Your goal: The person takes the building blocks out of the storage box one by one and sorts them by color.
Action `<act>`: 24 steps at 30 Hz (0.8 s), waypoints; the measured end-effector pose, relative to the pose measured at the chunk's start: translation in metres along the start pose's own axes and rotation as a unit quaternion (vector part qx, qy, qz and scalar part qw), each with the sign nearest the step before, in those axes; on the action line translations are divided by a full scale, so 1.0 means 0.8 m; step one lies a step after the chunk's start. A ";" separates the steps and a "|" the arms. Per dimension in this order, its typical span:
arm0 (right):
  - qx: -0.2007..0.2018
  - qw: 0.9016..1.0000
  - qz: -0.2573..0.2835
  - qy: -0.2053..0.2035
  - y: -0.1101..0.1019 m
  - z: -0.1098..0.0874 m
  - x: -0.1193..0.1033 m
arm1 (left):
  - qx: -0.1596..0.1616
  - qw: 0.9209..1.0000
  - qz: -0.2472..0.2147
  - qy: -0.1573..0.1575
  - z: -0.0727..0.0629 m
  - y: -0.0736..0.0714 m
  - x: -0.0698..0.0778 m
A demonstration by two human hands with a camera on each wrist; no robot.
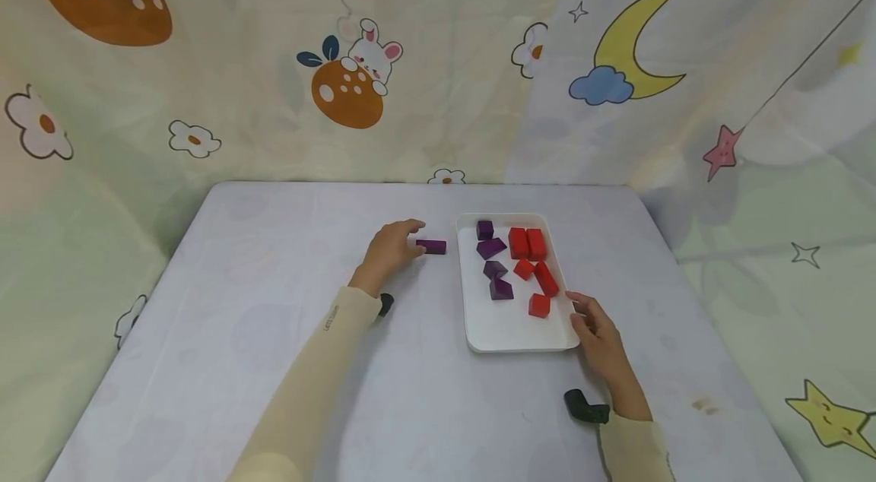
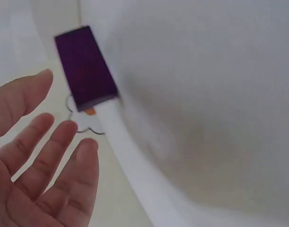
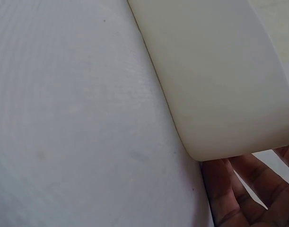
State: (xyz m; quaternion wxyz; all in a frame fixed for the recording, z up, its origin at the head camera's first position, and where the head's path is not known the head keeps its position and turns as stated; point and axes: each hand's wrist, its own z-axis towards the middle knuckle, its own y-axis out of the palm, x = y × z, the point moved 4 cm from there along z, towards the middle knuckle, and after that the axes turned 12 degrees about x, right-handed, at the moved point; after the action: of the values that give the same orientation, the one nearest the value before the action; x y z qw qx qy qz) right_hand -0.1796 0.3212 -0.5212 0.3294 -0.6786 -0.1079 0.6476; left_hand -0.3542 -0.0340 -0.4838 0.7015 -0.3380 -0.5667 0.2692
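Left of the tray (image 1: 493, 330), a purple bar (image 1: 434, 247) lies just beside the left hand (image 1: 390, 251), loosely spread and empty, while the right hand (image 1: 601, 337), fingers relaxed, touches the tray's right edge, purple blocks (image 1: 490, 248) and red blocks (image 1: 518, 243) inside the tray.

Readable text: none | left sleeve (image 1: 308, 375): dark lettering (image 1: 331, 318), too small to read

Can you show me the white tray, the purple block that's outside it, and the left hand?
White tray (image 1: 503, 331): head view, bare floor near the person.
Purple block (image 2: 86, 68): left wrist view, middle of its broad face.
Left hand (image 1: 388, 251): head view, back of the hand.
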 end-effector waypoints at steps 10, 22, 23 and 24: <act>-0.001 1.000 0.005 0.005 0.000 -0.001 -0.001 | 0.014 0.993 -0.110 0.051 -0.037 0.012 0.054; -0.001 1.000 0.007 0.005 0.000 -0.001 0.000 | -0.065 0.975 -0.210 0.044 -0.057 0.067 0.092; -0.001 1.000 0.007 0.005 0.000 -0.001 0.000 | -0.067 0.974 -0.212 0.045 -0.057 0.071 0.095; -0.001 1.000 0.007 0.006 0.000 -0.001 0.000 | -0.070 0.974 -0.212 0.046 -0.058 0.075 0.097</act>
State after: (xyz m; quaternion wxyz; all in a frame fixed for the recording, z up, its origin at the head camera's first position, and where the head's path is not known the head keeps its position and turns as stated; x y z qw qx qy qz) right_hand -0.1791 0.3211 -0.5211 0.3246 -0.6838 -0.1013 0.6456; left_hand -0.2922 0.0546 -0.4887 0.7426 -0.2705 -0.6100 0.0579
